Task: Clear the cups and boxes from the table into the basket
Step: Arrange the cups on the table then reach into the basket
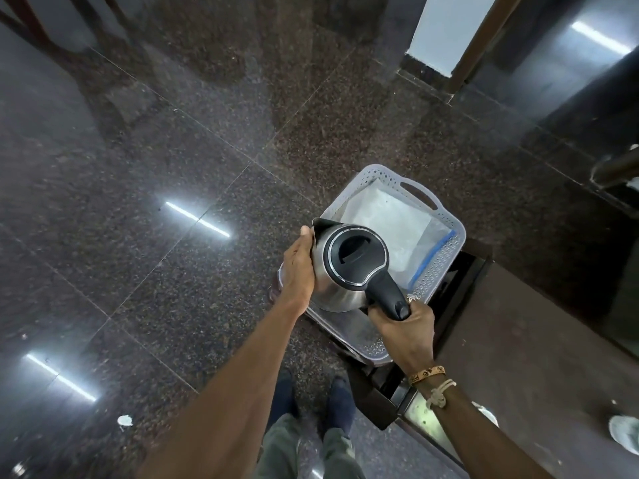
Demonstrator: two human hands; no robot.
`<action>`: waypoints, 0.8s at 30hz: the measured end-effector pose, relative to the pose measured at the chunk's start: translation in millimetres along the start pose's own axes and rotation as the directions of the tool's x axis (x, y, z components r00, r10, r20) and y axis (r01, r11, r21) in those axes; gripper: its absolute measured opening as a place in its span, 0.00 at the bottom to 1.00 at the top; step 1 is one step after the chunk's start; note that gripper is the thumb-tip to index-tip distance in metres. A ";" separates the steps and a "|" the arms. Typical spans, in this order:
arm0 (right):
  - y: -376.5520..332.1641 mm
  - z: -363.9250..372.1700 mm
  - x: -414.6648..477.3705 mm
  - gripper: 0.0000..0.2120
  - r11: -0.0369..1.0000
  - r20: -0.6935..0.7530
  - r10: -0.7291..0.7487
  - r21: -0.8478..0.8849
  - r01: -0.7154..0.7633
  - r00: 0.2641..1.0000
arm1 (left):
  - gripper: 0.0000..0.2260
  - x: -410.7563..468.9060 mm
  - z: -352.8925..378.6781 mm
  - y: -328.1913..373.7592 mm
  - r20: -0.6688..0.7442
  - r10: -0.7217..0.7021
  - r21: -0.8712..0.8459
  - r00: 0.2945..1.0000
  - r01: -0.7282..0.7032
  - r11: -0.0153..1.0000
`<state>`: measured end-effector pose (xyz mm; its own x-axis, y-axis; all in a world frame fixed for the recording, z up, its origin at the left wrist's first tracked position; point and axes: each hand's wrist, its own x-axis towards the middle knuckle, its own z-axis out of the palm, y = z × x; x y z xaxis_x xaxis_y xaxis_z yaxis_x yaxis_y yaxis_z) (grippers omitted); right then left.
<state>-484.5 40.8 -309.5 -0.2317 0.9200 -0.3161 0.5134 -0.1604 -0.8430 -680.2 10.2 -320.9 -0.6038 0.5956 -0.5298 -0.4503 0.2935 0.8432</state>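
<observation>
The kettle (349, 264) is held just above the near end of the basket (446, 250), right of the frame's centre, and the step in hand is judged to be its lowering into the basket. For this to be done well, the kettle should be held level, so that nothing is spilled from the spout (320, 224), and moved toward the far end, where a white bag (387, 226) is lying on the bottom. It should be set down flat on its base and let go only once its weight is borne. The near rim is hidden under the kettle and should be cleared with care.

The handle (387, 295) is gripped by the right hand (404, 326), with the fingers curled round its end; the wrist, on which cord bracelets are worn, is bent slightly inward. The left hand (299, 271) is laid against the kettle's side, with the thumb up by the spout. Its fingers are hidden behind the body, so it cannot be told whether they are curled or straight. Both forearms are stretched forward and down from the lower edge of the frame.

The table (518, 340) is seen at lower right, just beside the basket. A white round thing (622, 430), perhaps a cup, is seen on the table at the right edge of the frame.
</observation>
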 end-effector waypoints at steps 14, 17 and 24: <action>-65.0 -39.1 -31.6 0.10 0.999 -0.103 -0.033 -0.008 0.033 0.994 | 0.22 -49.0 19.8 57.2 0.053 -0.036 -0.016 0.998 0.036 0.999; -102.5 -64.7 -43.6 0.12 0.997 -0.141 -0.077 -0.014 0.075 0.987 | 0.22 -72.0 33.6 95.3 0.064 -0.039 -0.036 0.997 0.041 0.999; -186.0 -123.5 -79.5 0.12 0.990 -0.305 -0.136 -0.011 0.139 0.943 | 0.21 -109.1 73.8 178.0 0.199 0.009 -0.072 0.980 0.006 0.997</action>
<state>-459.6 41.6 -73.8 -0.0360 0.9981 -0.0505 0.4850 -0.0267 -0.8741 -645.9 52.6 -106.3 -0.4648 0.7350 -0.4937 -0.4997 0.2425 0.8315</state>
